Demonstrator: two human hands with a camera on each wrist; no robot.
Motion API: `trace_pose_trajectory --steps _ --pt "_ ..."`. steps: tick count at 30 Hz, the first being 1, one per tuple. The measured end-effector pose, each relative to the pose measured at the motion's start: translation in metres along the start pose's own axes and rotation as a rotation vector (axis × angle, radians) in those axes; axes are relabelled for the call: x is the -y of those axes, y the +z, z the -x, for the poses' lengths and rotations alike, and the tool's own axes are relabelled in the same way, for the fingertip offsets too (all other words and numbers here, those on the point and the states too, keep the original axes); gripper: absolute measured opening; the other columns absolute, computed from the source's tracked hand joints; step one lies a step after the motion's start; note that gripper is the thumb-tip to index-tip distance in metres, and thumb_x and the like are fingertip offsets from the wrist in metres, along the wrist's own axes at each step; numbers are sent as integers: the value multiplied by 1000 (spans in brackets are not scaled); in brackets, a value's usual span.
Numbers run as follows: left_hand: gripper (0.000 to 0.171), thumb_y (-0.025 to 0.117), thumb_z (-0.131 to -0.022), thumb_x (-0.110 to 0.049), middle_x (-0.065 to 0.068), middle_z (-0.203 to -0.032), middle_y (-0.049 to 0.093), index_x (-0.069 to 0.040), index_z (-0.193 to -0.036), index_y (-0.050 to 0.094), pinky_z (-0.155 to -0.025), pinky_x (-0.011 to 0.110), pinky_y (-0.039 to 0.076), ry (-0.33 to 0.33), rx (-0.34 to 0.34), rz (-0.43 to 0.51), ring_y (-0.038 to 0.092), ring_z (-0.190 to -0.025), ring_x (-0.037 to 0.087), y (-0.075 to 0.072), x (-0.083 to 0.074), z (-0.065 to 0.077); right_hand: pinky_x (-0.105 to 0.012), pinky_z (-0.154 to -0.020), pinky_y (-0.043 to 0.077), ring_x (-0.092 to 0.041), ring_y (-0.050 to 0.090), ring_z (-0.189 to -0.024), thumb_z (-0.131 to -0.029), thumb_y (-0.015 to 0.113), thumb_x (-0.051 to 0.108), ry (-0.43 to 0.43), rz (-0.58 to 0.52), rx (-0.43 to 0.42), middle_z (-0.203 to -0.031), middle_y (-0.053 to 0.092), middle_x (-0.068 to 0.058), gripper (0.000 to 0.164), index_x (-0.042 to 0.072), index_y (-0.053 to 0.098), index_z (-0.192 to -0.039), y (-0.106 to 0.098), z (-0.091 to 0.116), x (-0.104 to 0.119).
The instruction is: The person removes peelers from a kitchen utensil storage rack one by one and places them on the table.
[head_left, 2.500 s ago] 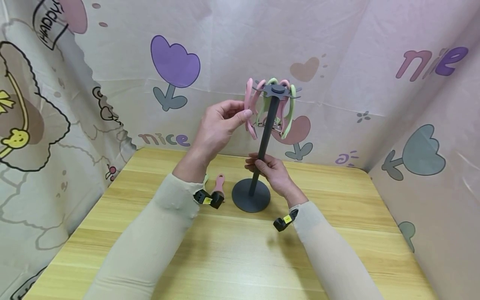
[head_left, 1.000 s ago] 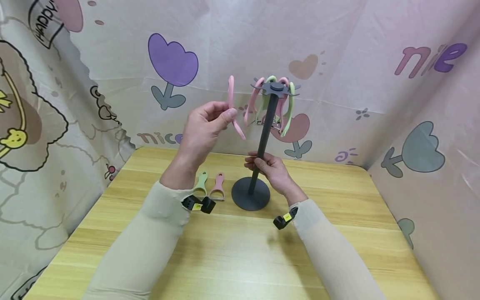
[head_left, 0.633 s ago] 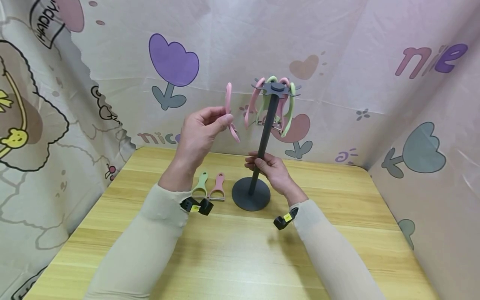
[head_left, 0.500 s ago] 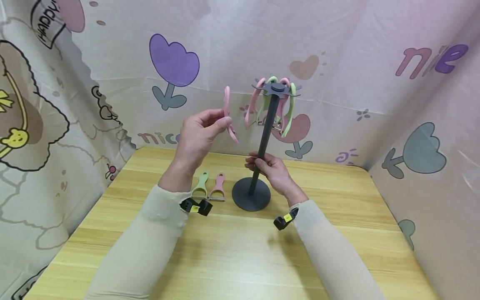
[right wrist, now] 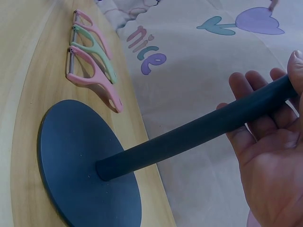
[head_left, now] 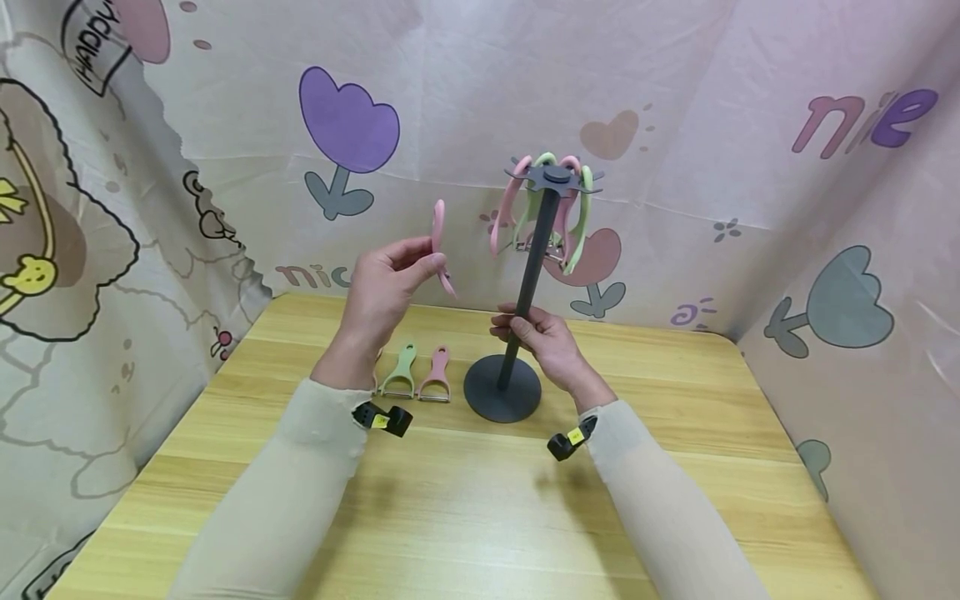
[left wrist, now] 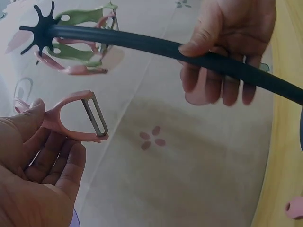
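My left hand (head_left: pixel 381 283) pinches a pink peeler (head_left: pixel 438 229) by its handle, in the air left of a dark grey stand (head_left: pixel 536 254). In the left wrist view the metal blade of this pink peeler (left wrist: pixel 57 118) points away from the fingers. My right hand (head_left: pixel 551 346) holds the stand's pole low down, thumb on one side and fingers behind; its round base (right wrist: pixel 80 161) is over the tabletop. Several pink and green peelers (head_left: pixel 579 221) hang from the hooks at the stand's top.
On the wooden table (head_left: pixel 465 500), left of the base, a pink peeler (head_left: pixel 438 362) and a green peeler (head_left: pixel 405 362) lie side by side. Another pink peeler (right wrist: pixel 92 28) lies beyond them in the right wrist view. A printed cloth (head_left: pixel 465 83) hangs behind.
My left hand has taken the pink peeler off the stand's hooks and moved it left and down. The right hand stays on the pole.
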State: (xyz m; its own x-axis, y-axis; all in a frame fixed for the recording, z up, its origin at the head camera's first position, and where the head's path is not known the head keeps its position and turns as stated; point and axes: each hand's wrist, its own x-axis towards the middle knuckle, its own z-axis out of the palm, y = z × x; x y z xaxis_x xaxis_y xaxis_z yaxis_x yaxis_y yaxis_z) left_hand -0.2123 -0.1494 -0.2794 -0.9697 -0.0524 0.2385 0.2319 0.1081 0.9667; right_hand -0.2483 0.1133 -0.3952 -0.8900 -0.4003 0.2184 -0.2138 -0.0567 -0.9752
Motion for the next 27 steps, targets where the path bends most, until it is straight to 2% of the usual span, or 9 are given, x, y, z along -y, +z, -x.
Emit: trace_pose_trajectory --steps 8,20,27 --pt "40 79 -96 -29 11 -126 73 -11 -132 74 -115 41 47 -3 -9 -60 65 -122 21 -12 19 2 -44 -110 52 -22 74 -117 -110 57 15 0 5 -4 -135 66 -30 36 -3 60 -141 0 0 -1" --pt "43 78 -98 -33 10 -126 73 -12 -136 72 -110 43 52 -31 -20 -216 66 -119 24 -26 44 3 -45 -111 51 -19 74 -116 -110 56 15 0 1 -3 -136 63 -35 38 -6 58 -142 0 0 0" --pt "43 76 -99 -35 11 -126 72 -12 -135 72 -106 45 52 -48 -35 -295 65 -117 27 -36 59 3 -44 -110 52 -21 74 -116 -110 57 16 -4 4 -7 -133 67 -29 37 -5 60 -141 -1 -1 -1"
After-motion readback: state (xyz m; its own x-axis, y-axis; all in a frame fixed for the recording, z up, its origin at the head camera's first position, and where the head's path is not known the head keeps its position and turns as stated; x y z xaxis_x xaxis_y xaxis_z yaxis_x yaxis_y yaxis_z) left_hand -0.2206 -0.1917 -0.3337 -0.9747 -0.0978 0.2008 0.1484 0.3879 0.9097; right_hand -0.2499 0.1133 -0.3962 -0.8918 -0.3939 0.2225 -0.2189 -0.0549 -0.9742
